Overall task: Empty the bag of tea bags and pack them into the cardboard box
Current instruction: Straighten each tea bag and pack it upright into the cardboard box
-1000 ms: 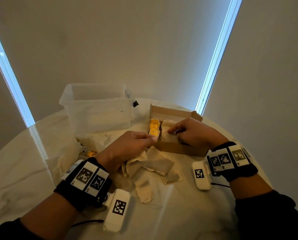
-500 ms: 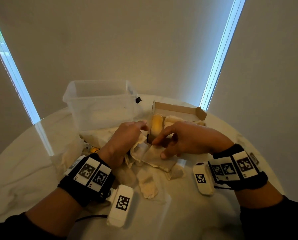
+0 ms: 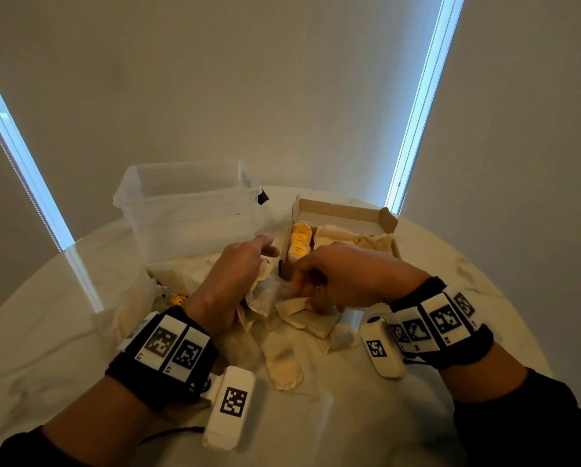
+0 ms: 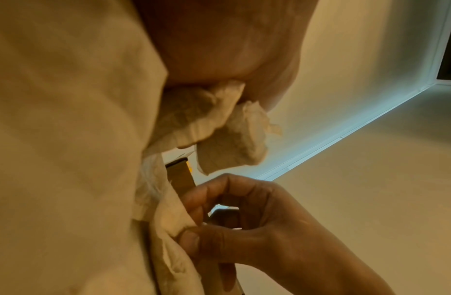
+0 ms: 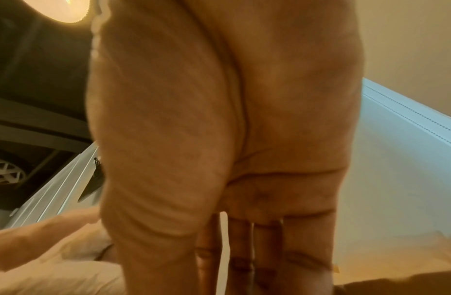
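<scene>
Dim, warm room lit by bright window slits [image 3: 417, 106]; wrist views blurred, perhaps motion; edges bowed.

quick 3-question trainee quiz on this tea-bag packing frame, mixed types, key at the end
1. True or false: the cardboard box already holds some tea bags.
2. Multiple choice: what stands on the table beside the box, on the person's left? A) a metal kettle B) a clear plastic tub C) a glass jar
3. Short answer: what is the right hand doing?

Key:
1. True. Yellow-tagged tea bags stand at the box's left end, pale ones fill the rest.
2. B.
3. It pinches a loose tea bag from the pile in front of the box; the left hand grips crumpled tea bags too.
</scene>
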Tool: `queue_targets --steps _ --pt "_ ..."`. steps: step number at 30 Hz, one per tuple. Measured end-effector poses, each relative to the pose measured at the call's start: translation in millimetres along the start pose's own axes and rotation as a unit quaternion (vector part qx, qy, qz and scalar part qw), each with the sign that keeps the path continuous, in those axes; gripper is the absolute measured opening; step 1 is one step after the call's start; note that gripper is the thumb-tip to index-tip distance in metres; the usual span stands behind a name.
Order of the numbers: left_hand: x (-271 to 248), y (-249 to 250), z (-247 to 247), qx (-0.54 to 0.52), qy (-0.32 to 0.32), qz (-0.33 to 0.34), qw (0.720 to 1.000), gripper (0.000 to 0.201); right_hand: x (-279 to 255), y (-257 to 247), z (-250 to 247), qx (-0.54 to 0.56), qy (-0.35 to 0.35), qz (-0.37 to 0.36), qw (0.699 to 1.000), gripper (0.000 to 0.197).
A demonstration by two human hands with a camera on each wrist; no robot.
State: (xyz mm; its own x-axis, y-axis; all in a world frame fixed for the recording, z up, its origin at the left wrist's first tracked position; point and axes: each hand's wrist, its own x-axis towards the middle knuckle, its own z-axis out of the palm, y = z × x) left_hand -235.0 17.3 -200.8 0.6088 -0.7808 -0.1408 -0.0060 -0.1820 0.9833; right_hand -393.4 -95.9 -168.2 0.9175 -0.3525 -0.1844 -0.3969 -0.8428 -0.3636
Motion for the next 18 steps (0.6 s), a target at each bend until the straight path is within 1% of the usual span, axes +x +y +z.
queue_targets --steps 1,2,3,5,6,7,9,10,11,13,15,18 --pt "-2.2 1.1 0.4 0.012 -0.008 0.006 1.000 0.040 -3.0 -1.3 -1.0 -0.012 0.015 -0.005 1.000 0.022" --pt "-5.2 2.7 1.1 0.024 -0.020 0.015 0.999 0.044 -5.8 -2.0 -2.3 -0.018 0.044 -0.012 0.999 0.018" --pt "-8.4 4.2 1.8 0.035 -0.035 0.025 0.998 0.049 -8.4 -1.4 -4.2 -0.006 0.089 -0.018 0.996 0.015" --pt "-15.8 7.2 2.1 0.052 -0.065 0.049 0.995 0.059 -13.5 1.5 -9.6 0.065 0.184 -0.023 0.980 0.010" --pt "-18.6 7.5 2.2 0.051 -0.087 0.069 0.993 0.057 -15.3 4.0 -12.6 0.102 0.227 -0.029 0.968 0.008" --pt "-21.2 7.3 2.2 0.042 -0.114 0.090 0.989 0.050 -17.2 5.6 -16.0 0.132 0.256 -0.031 0.957 0.006" --pt "-24.3 6.9 2.2 0.019 -0.151 0.118 0.981 0.032 -20.7 8.7 -21.3 0.179 0.278 -0.026 0.944 0.003" --pt "-24.2 6.4 1.5 0.018 -0.151 0.131 0.980 0.028 -20.7 11.0 -22.0 0.202 0.283 -0.017 0.937 0.003" --pt "-23.3 6.4 1.4 0.023 -0.137 0.143 0.980 0.026 -20.4 13.0 -22.7 0.231 0.293 -0.005 0.928 0.004" --pt "-21.3 5.9 2.4 0.010 -0.093 0.163 0.982 0.021 -18.6 18.0 -23.4 0.285 0.317 0.026 0.904 0.010" --pt "-20.4 5.9 3.3 -0.028 -0.058 0.176 0.982 0.019 -18.6 19.5 -23.3 0.312 0.328 0.047 0.891 0.013" --pt "-20.4 6.7 4.3 -0.037 -0.057 0.180 0.981 0.018 -20.4 19.5 -21.6 0.348 0.322 0.058 0.879 0.011"
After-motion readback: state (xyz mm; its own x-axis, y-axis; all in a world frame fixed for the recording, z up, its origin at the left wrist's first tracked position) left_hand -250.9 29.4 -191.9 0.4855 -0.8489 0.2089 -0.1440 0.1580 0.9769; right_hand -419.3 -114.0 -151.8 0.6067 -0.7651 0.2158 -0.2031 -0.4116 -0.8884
